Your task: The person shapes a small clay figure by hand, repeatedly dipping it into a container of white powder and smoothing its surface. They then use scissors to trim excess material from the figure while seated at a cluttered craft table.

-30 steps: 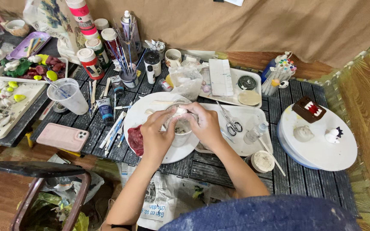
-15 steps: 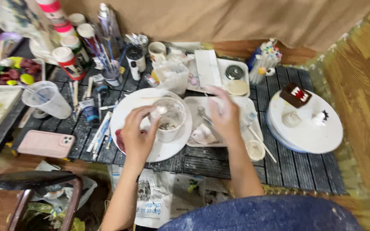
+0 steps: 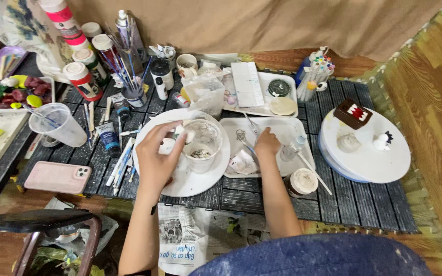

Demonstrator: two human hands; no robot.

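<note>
White clay piece (image 3: 182,134) pinched in left hand (image 3: 155,161) beside clear cup (image 3: 202,144); right hand (image 3: 267,144) curled, empty, on tray (image 3: 292,125).

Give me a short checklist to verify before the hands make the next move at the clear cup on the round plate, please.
1. Clear cup upright on the round white plate: ok.
2. Left hand grips a small white piece at the cup's rim: ok.
3. Right hand rests on the rectangular white tray, off the cup: ok.
4. What the right hand's fingers hold: cannot tell.
5. Small clear bottle on the tray lies close beside the right hand, could be knocked: not ok.
6. Pink phone lies apart from the plate: ok.
</note>
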